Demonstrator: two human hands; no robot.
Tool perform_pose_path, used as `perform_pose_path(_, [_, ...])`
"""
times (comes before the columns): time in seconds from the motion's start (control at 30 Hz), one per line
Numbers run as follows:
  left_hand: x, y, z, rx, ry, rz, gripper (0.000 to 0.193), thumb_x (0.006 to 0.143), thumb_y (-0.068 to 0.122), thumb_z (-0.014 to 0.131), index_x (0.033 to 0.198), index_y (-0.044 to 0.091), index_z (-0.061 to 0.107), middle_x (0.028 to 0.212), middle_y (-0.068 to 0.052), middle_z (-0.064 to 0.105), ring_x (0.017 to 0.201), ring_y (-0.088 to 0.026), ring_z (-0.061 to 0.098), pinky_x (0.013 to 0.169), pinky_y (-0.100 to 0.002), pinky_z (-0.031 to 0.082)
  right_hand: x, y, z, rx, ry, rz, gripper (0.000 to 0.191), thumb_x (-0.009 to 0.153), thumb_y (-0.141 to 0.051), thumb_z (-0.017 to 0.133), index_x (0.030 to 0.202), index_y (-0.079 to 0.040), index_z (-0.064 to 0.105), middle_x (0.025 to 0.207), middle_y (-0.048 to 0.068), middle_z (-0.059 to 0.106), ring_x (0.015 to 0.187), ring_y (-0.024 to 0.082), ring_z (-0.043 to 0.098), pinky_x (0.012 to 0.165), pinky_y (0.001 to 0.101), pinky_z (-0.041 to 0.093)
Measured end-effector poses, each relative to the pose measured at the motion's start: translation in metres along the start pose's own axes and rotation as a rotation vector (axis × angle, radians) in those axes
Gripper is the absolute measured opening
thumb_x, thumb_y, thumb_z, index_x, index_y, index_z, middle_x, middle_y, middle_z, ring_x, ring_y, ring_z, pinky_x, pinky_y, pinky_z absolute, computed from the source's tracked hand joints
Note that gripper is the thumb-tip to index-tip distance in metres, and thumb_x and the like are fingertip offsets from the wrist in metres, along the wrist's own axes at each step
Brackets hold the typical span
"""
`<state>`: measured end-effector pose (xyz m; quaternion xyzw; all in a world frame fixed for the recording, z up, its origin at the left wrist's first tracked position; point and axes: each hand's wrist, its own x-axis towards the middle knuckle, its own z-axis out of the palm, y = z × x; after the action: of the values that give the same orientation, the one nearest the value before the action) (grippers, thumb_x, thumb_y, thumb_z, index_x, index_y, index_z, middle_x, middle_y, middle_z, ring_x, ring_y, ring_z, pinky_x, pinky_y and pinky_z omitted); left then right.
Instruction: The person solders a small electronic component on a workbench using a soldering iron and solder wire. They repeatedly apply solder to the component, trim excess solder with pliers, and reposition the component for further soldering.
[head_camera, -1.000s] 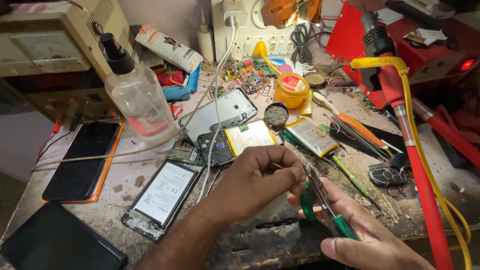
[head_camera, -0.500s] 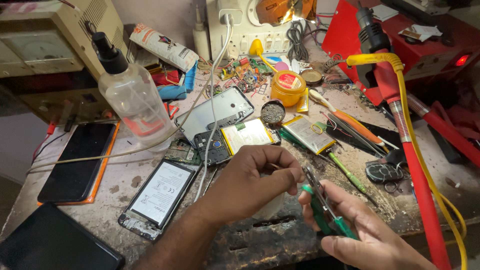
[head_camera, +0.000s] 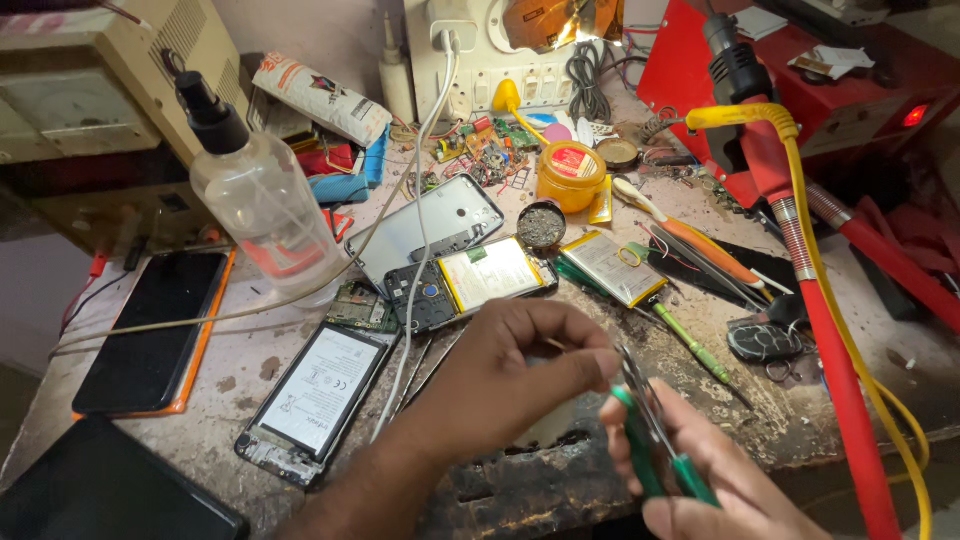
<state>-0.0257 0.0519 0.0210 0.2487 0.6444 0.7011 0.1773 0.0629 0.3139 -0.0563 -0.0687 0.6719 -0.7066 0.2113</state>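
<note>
While your right hand (head_camera: 720, 480) clamps the green-handled cutters (head_camera: 650, 440) at five o'clock, your left hand (head_camera: 520, 365) pinches something tiny at their tip, so trimming seems underway; next needs steady alignment.

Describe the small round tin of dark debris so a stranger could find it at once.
Start at the clear spray bottle on the left, then look right to the orange jar. The round tin sits just below-left of it, the only open, grey-filled container there.

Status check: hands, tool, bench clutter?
Right hand grips green-handled cutters. Left hand pinches at the cutter tip; the pinched piece is too small to tell. Opened phone and clear bottle behind the hands.
</note>
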Motion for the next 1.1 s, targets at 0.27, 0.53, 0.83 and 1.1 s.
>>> perform_pose_path(0.27, [0.004,-0.013,0.011,-0.108,-0.14,0.038,0.016,0.096,0.015,0.071,0.103,0.001,0.074,0.092,-0.002,0.076,0.081,-0.004,0.068,0.071,-0.022,0.054,0.006,0.063,-0.006,0.685,-0.03,-0.032,0.084,0.089,-0.043,0.074,0.151,0.002,0.038,0.107,0.012,0.056,0.089,0.022,0.058,0.077,0.0338,0.049])
perform_pose_path(0.53, [0.005,-0.016,0.006,-0.178,-0.223,0.029,0.017,0.099,0.015,0.069,0.104,0.0,0.072,0.094,-0.003,0.076,0.088,-0.006,0.07,0.082,-0.023,0.057,-0.001,0.056,0.02,0.395,0.042,-0.122,0.079,0.078,-0.002,0.081,0.144,-0.003,0.037,0.092,0.008,0.047,0.077,0.016,0.049,0.067,0.0287,0.043])
perform_pose_path(0.83, [0.003,-0.015,0.004,-0.213,-0.272,-0.001,0.014,0.1,0.014,0.069,0.103,0.001,0.071,0.093,-0.002,0.074,0.085,-0.006,0.068,0.077,-0.023,0.055,-0.002,0.044,0.011,0.561,0.023,0.028,0.062,0.092,-0.032,0.071,0.138,0.002,0.045,0.108,0.017,0.062,0.099,0.028,0.065,0.09,0.0411,0.053])
perform_pose_path(1.1, [0.001,-0.012,0.002,-0.158,-0.27,0.008,0.014,0.098,0.013,0.072,0.098,0.0,0.073,0.086,0.0,0.072,0.076,-0.003,0.064,0.067,-0.021,0.051,-0.005,0.033,0.005,0.376,-0.072,-0.087,0.086,0.092,-0.058,0.06,0.147,0.006,0.042,0.117,0.019,0.062,0.116,0.029,0.058,0.105,0.0443,0.04])
